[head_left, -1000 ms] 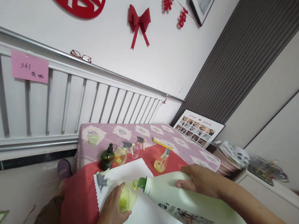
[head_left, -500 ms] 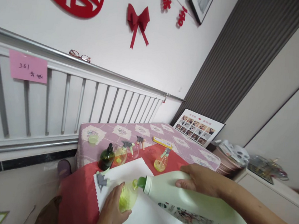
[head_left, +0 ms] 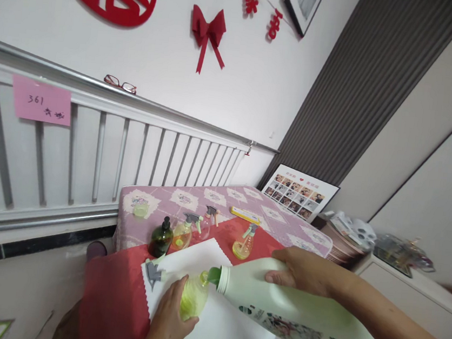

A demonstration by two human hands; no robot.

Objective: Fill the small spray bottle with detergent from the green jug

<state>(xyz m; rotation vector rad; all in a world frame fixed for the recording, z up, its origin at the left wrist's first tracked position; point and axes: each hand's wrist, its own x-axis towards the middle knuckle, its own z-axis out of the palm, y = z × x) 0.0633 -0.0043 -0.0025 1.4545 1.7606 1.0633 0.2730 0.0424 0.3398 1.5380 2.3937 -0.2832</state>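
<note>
My left hand (head_left: 171, 318) is wrapped round a yellow-green spray bottle (head_left: 194, 298) that has no head on it, holding it over a white cloth (head_left: 228, 330). My right hand (head_left: 298, 273) grips a big pale green detergent jug (head_left: 294, 319), tipped on its side. The jug's green spout touches or nearly touches the small bottle's mouth; I cannot make out the liquid stream between them. On the cloth's left edge lies a loose grey spray head (head_left: 152, 273).
Behind the cloth stand a dark pump bottle (head_left: 161, 237) and several spray bottles, one at the right (head_left: 243, 244). A yellow box (head_left: 245, 215) and a pale green cap (head_left: 140, 210) lie on the patterned tablecloth (head_left: 214, 196). A white radiator (head_left: 109, 156) runs behind.
Both hands, the jug and the bottle keep nearly the same position. At the lower left, the red cloth's edge appears shifted slightly left, covering more of the purple slipper.
</note>
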